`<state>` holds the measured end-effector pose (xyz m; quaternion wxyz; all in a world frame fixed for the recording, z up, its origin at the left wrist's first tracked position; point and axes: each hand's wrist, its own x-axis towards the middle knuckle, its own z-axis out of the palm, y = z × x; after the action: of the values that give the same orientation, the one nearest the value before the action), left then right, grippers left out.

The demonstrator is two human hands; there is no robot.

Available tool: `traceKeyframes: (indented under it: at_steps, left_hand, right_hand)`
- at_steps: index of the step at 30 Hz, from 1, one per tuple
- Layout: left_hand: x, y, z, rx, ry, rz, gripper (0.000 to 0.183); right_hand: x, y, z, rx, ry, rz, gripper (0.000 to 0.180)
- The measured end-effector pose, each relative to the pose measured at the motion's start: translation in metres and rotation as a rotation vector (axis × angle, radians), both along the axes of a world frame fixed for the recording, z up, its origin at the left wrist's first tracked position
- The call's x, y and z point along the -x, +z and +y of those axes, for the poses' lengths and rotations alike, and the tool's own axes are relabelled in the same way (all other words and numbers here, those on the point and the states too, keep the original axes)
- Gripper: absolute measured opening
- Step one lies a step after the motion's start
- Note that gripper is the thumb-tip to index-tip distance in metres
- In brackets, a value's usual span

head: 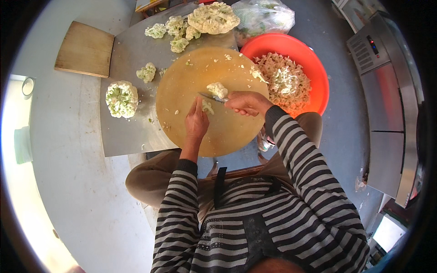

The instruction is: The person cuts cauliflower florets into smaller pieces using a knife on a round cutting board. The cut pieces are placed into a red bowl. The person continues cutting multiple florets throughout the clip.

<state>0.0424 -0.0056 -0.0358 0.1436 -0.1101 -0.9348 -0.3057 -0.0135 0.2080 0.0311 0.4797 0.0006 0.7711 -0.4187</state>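
Observation:
My right hand (247,102) is closed round the handle of a small kitchen knife (212,97), its blade pointing left over a round yellow chopping board (225,136). Just beyond the blade lies a cauliflower floret (217,89). A smaller cut floret (207,107) is on the near side of the blade, beside the fingers of my left hand (197,119). Those fingers point away from me, with their tips by the knife's tip; whether they pinch anything is hidden. Crumbs and small bits of cauliflower are scattered over the board, and a thin piece (258,74) lies at its right edge.
Right of the board, a red plastic basin (321,88) holds many cut florets (283,78). Cauliflower heads (122,99) (213,18) and loose pieces (146,72) sit on the metal tabletop (136,136). Behind stands a clear plastic bag (264,17); a wooden board (85,49) is at left.

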Motion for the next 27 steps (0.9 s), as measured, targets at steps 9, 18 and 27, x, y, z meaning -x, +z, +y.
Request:
traceKeyframes:
  at_steps: [9, 18, 27]
  left_hand:
    - [-0.025, 0.003, -0.007, -0.132, -0.090, 0.047, 0.054]
    - [-0.025, -0.004, -0.005, -0.285, 0.043, 0.023, 0.034]
    - [-0.028, -0.005, -0.008, -0.265, 0.054, 0.041, 0.033]
  right_hand:
    - [-0.067, -0.010, 0.028, 0.047, -0.033, 0.392, 0.028]
    - [-0.115, -0.021, 0.025, -0.028, 0.105, 0.704, 0.030]
    - [-0.111, -0.030, 0.017, -0.017, 0.286, 0.760, 0.025]
